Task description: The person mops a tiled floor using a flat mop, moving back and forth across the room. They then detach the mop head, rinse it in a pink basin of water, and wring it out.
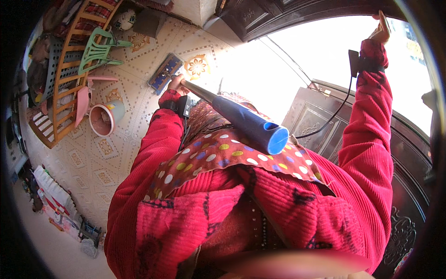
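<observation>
My left hand [178, 84] is closed around the metal pole of a floor mop. The pole ends in a thick blue plastic grip [251, 122] that slants up towards my chest. Below the hand, the flat blue mop head [166, 73] rests on the patterned tile floor. My right hand [380, 30] is stretched far out at the upper right. Its fingers are extended and reach the edge of a dark carved door leaf [313, 21]; strong backlight hides the exact contact. A device is strapped to each wrist, and a cable [339, 118] hangs from the right one.
At left stand a wooden slatted bench [71, 62], a green plastic chair [97, 48], a pink chair [82, 104] and a bucket [108, 118]. A ball [125, 20] lies behind them. Another dark door panel [317, 111] is at right, beside the bright doorway.
</observation>
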{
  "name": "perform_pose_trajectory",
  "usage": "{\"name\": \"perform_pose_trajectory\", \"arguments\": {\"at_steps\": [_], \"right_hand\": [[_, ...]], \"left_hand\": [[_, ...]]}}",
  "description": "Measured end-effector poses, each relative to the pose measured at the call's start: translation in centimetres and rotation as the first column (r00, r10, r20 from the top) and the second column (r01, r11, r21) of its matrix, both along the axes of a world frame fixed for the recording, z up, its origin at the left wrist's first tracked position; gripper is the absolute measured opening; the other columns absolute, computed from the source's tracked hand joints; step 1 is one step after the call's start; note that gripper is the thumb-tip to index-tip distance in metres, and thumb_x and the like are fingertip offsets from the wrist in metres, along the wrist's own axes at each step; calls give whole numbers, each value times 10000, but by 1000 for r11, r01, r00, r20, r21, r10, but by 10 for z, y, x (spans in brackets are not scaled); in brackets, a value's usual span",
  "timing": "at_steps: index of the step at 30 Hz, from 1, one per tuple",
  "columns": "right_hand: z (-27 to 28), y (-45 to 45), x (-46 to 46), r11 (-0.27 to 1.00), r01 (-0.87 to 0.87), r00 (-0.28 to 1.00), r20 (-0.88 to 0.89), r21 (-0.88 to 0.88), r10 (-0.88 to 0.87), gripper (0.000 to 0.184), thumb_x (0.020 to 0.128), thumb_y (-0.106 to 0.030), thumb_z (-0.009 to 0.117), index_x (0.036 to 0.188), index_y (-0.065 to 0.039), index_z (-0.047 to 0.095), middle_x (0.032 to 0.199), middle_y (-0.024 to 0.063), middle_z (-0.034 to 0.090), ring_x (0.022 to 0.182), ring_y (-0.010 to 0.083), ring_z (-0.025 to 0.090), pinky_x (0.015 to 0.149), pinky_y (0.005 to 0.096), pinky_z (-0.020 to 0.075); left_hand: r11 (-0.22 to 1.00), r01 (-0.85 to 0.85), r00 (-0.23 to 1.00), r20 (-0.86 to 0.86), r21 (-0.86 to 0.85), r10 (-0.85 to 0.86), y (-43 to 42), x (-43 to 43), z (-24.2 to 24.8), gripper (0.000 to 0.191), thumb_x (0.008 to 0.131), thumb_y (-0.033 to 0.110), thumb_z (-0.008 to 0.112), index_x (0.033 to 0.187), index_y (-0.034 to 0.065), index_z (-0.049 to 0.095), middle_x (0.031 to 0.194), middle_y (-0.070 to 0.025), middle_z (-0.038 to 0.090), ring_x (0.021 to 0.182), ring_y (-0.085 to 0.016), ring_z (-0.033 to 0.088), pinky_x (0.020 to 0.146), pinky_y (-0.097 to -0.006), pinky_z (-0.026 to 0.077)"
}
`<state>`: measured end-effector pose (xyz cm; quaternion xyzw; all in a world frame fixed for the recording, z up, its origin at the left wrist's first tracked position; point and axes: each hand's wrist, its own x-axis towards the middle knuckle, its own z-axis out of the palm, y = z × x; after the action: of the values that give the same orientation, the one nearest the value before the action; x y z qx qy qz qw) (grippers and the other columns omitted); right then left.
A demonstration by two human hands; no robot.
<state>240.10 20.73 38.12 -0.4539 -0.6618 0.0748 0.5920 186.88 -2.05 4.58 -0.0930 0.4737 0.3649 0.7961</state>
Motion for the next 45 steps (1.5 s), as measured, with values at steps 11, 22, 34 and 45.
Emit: {"name": "perform_pose_trajectory", "arguments": {"at_steps": [11,22,34,45], "right_hand": [[-9,-66,-109,988,-16,999,39,-155,23,430,765,-325,472,991,39,504,917,153,537,919,212,498,860,348,333],[12,-175,-245,151,-988,94,-705,19,703,393,620,-408,664,627,-50,503,624,49,463,551,154,426,498,264,315],[41,-166,-170,448,-880,430,-666,-158,610,351,673,-337,633,528,-121,397,500,-43,407,417,64,415,410,214,321],[78,-141,-109,307,-897,418,-388,-317,821,365,610,-433,678,640,-119,494,596,-45,465,522,41,484,498,152,392]], "left_hand": [[991,109,989,-96,-80,-116,6,23,-39,210,691,275,578,632,105,471,469,-16,461,385,-144,455,383,-268,404],[998,53,994,-95,-18,-54,43,38,-36,201,727,159,499,870,18,477,717,-104,556,514,-192,532,386,-302,429],[964,264,946,-197,14,-256,104,149,-50,176,636,187,441,563,29,411,466,-111,441,383,-235,456,358,-339,394],[970,210,977,-62,124,-204,158,244,1,95,610,93,479,549,99,406,474,-21,429,386,-146,454,381,-263,435]]}}
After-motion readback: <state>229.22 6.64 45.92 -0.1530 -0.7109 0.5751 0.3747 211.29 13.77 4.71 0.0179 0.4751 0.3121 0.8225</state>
